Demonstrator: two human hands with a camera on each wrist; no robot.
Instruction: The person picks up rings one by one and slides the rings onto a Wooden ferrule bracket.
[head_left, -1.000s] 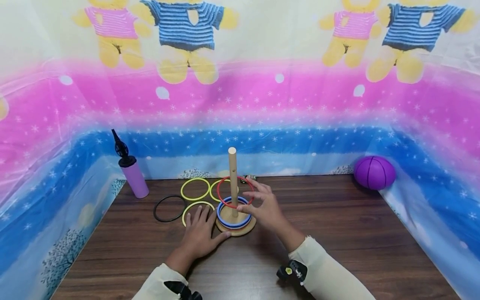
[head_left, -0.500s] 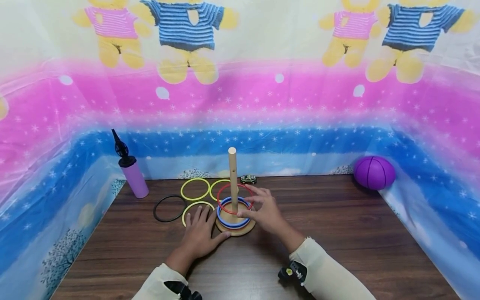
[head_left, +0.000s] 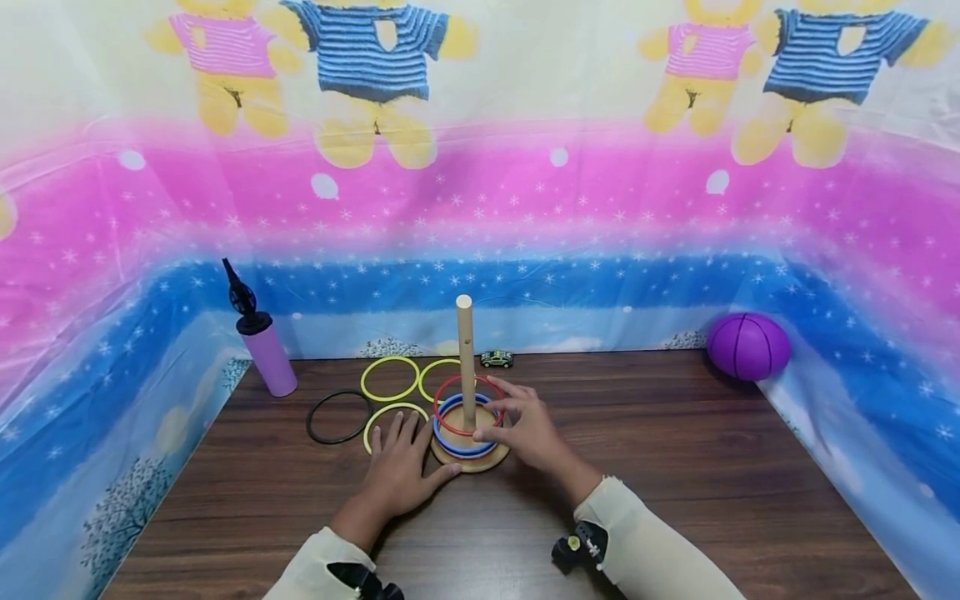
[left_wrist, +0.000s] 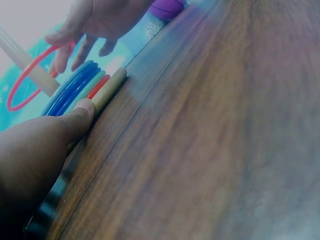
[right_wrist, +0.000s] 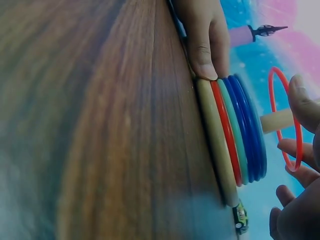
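Observation:
A wooden post (head_left: 466, 350) rises from a round wooden base (right_wrist: 215, 140). Stacked around its foot are blue rings (right_wrist: 252, 130), a teal ring (right_wrist: 236, 135) and a red one at the bottom. My right hand (head_left: 534, 429) pinches another red ring (left_wrist: 33, 64) between thumb and fingers. That ring encircles the post, tilted, with a gap above the blue rings in the right wrist view. My left hand (head_left: 402, 468) lies spread at the left of the base, its thumb pressing the base's edge. Its fingers partly cover a yellow ring (head_left: 371, 423) lying on the table.
Two more yellow rings lie behind, and a black ring (head_left: 309, 417) lies at the left. A toy car (head_left: 497, 358) stands behind the post. At the back left is a purple hand pump (head_left: 270, 358); a purple ball (head_left: 748, 346) sits at the back right. Printed cloth surrounds the table (head_left: 675, 467).
My right hand has lowered the red ring along the post toward the stacked blue rings. The toy car has come into fuller view behind it. My left hand keeps its place.

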